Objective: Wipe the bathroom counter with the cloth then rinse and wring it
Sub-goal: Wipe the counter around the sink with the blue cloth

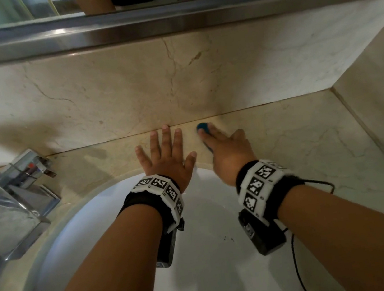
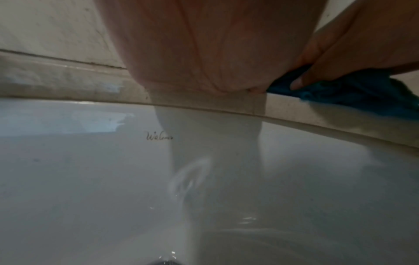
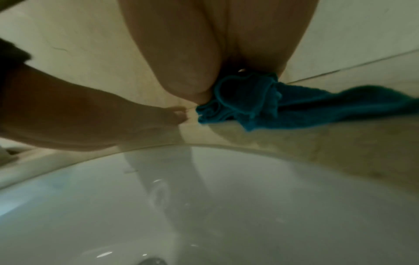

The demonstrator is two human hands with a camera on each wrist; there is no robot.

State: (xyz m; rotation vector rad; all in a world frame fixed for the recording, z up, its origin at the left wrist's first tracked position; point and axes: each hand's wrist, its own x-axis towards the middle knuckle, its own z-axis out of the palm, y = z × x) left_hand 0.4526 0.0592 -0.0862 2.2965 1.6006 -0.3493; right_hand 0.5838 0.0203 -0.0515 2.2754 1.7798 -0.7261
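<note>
A teal cloth (image 1: 201, 127) lies bunched on the beige marble counter (image 1: 296, 134), behind the sink and close to the back wall. My right hand (image 1: 226, 150) presses down on it with its fingers stretched forward; only a tip and a side edge of the cloth show past them. In the right wrist view the cloth (image 3: 249, 100) is crumpled under the palm (image 3: 204, 44) and trails off to the right. My left hand (image 1: 165, 154) lies flat on the bare counter just left of it, fingers spread, holding nothing. The left wrist view shows the cloth (image 2: 351, 89) under the right hand's fingers (image 2: 299, 82).
A white sink basin (image 1: 209, 217) lies under both wrists, wet near the drain. A chrome faucet (image 1: 25, 170) stands at the left. A marble backsplash (image 1: 127, 87) rises behind the hands and a side wall (image 1: 377, 92) closes the right. A metal ledge (image 1: 167, 22) runs above.
</note>
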